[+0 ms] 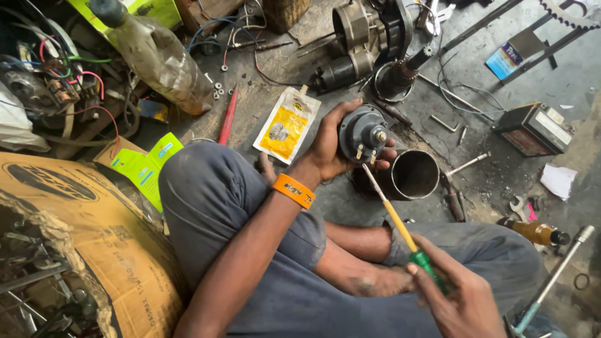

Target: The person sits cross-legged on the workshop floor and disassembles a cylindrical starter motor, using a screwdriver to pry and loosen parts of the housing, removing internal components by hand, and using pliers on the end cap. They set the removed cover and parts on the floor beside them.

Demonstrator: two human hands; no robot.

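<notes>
My left hand (325,147) grips a round dark grey horn (363,133) with metal terminals, held above my lap near the middle of the view. My right hand (454,294), low at the right, holds a screwdriver (400,222) with a green and yellow handle. Its metal tip reaches up to the lower edge of the horn. An orange wristband (294,190) is on my left wrist. I sit cross-legged in grey trousers.
A metal cylinder (414,174) lies just right of the horn. A yellow sachet (287,124), red tool (228,117), plastic bottle (156,56), motor parts (366,37), a small battery (535,128), spanners and wires litter the floor. A cardboard box (81,238) stands at the left.
</notes>
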